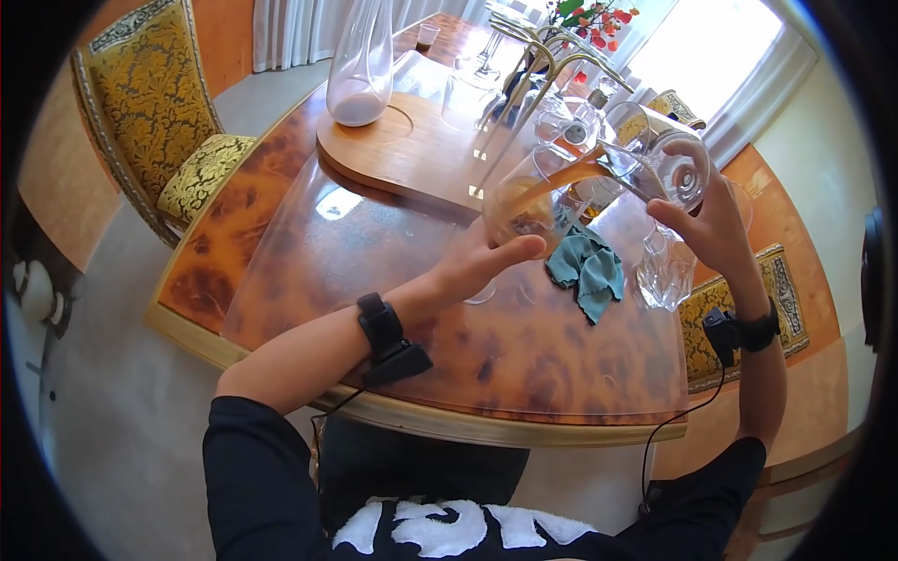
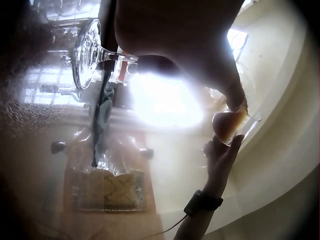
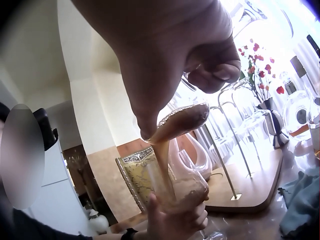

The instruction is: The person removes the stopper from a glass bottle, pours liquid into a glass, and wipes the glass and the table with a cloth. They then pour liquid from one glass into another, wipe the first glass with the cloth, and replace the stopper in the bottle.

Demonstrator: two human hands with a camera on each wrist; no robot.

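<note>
My left hand (image 1: 472, 257) grips a stemmed glass (image 1: 524, 201), its fingers round the bowl. That glass's clear foot (image 2: 86, 55) shows in the left wrist view. My right hand (image 1: 716, 224) holds another stemmed glass (image 3: 185, 122), tipped well over with its foot raised. A brown stream (image 3: 162, 155) runs from the tipped bowl into the left glass. In the right wrist view, the lower glass leans slightly and brown liquid colours its inside. Below the hands a teal cloth (image 1: 587, 266) lies crumpled on the table (image 1: 449, 365).
A faceted clear glass (image 1: 666, 271) stands right of the cloth. Behind the hands, a wooden board (image 1: 412, 154) bears a tall decanter (image 1: 360, 79) and brass rods. A small cup (image 1: 427, 37) with dark liquid is at the back. Red flowers (image 1: 608, 23) rise behind several glasses.
</note>
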